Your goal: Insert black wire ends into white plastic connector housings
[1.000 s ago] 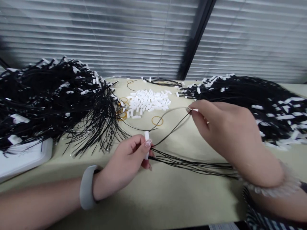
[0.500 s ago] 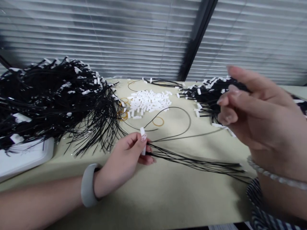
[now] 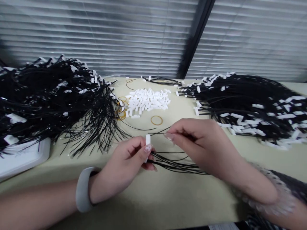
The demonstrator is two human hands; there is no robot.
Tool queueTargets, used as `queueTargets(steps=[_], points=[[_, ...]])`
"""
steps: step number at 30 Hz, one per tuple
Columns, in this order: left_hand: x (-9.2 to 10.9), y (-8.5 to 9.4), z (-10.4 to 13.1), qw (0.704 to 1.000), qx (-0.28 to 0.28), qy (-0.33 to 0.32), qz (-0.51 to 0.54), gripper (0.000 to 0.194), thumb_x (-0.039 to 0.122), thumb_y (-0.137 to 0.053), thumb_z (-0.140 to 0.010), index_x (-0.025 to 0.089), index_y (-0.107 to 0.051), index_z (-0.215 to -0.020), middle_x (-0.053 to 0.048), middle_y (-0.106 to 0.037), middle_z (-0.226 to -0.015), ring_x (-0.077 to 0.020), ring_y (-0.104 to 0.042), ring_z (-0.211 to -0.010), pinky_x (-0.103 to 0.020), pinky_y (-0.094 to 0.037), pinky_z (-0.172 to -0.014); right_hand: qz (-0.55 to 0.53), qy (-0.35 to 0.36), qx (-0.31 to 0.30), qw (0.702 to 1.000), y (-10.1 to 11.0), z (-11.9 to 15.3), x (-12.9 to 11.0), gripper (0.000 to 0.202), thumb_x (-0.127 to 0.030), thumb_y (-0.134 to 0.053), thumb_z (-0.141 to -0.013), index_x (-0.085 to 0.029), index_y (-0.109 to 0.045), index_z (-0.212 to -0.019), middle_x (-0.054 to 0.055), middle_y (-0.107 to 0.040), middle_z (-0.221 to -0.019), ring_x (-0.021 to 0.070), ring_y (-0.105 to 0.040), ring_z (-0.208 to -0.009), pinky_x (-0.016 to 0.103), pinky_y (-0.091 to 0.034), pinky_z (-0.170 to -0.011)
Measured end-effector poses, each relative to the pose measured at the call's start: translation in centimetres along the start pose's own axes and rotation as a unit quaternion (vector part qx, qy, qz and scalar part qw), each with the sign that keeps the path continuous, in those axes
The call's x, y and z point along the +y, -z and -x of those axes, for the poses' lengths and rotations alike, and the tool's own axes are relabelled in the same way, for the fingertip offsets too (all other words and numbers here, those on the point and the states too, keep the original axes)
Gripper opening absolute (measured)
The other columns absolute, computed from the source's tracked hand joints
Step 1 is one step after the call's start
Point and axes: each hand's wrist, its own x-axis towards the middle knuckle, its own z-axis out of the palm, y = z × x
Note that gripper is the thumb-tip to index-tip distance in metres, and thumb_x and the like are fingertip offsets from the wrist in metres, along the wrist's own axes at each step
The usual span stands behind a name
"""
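Observation:
Between the thumb and fingers of my left hand (image 3: 127,161) is a small white connector block (image 3: 148,140), held upright. Several black wires (image 3: 172,164) run from the block to the right, passing below my right hand. My right hand (image 3: 199,143) pinches one thin black wire (image 3: 157,133) near its tip, which points left toward the top of the block. A small gap seems to lie between tip and block. The rest of that wire is partly hidden by my right hand.
Loose white blocks (image 3: 148,100) lie in a pile mid-table, with a rubber band (image 3: 156,120) in front. A tangled heap of black wires (image 3: 48,95) fills the left, beside a white tray (image 3: 45,155). Finished-looking wire bundles (image 3: 240,95) lie at right. Window blinds (image 3: 131,38) stand behind.
My right hand has come down and left from its raised place at the right, and now pinches a wire tip near the block. My left hand has kept its grip, shifting slightly.

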Motion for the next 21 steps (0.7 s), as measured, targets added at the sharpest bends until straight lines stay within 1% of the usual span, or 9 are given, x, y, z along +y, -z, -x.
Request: queueTargets(steps=[2, 4, 9, 16, 21], points=[[0.03, 0.00, 0.06, 1.000, -0.009, -0.010, -0.005, 0.024, 0.035, -0.050, -0.082, 0.014, -0.051, -0.070, 0.002, -0.054, -0.067, -0.0099, -0.061, -0.056, -0.021, -0.050, -0.054, 0.022, 0.018, -0.007, 1.000, -0.32, 0.02, 0.04, 0.012, -0.018, -0.053, -0.081, -0.019, -0.060, -0.071, -0.005, -0.057, -0.057, 0.0046, -0.046, -0.050, 0.018, -0.035, -0.049], [0.03, 0.00, 0.08, 1.000, -0.010, -0.012, -0.004, 0.023, 0.034, -0.050, -0.083, 0.015, -0.051, -0.070, 0.002, -0.053, -0.066, -0.0096, -0.061, -0.055, -0.021, -0.050, -0.054, 0.030, 0.031, -0.011, 0.999, -0.20, 0.06, -0.02, 0.013, -0.015, -0.052, -0.080, -0.019, -0.058, -0.070, -0.005, -0.056, -0.058, 0.0044, -0.045, -0.051, 0.018, -0.034, -0.050], [-0.10, 0.04, 0.06, 1.000, 0.000, -0.006, 0.004, 0.024, 0.035, -0.048, -0.084, 0.015, -0.051, -0.071, 0.002, -0.053, -0.067, -0.0098, -0.061, -0.055, -0.021, -0.050, -0.054, 0.047, 0.020, -0.024, 0.998, 0.29, 0.09, -0.13, 0.017, -0.014, -0.050, -0.080, -0.019, -0.053, -0.064, -0.006, -0.049, -0.051, 0.0049, -0.039, -0.045, 0.019, -0.031, -0.046], [0.08, -0.01, 0.22, 1.000, -0.014, -0.017, -0.010, 0.023, 0.033, -0.048, -0.084, 0.015, -0.051, -0.070, 0.002, -0.053, -0.066, -0.0094, -0.060, -0.055, -0.020, -0.050, -0.054, 0.056, 0.023, -0.023, 0.998, -0.18, 0.03, 0.16, 0.015, -0.016, -0.049, -0.082, -0.020, -0.057, -0.070, -0.005, -0.054, -0.055, 0.0057, -0.043, -0.047, 0.021, -0.032, -0.047], [0.04, -0.02, 0.17, 1.000, -0.017, -0.020, -0.009, 0.023, 0.033, -0.048, -0.083, 0.015, -0.051, -0.070, 0.002, -0.053, -0.066, -0.0092, -0.059, -0.055, -0.020, -0.049, -0.053, 0.091, 0.067, -0.007, 0.994, -0.29, 0.14, 0.50, 0.012, -0.016, -0.047, -0.083, -0.020, -0.056, -0.076, -0.002, -0.057, -0.064, 0.0080, -0.048, -0.056, 0.022, -0.034, -0.052]])
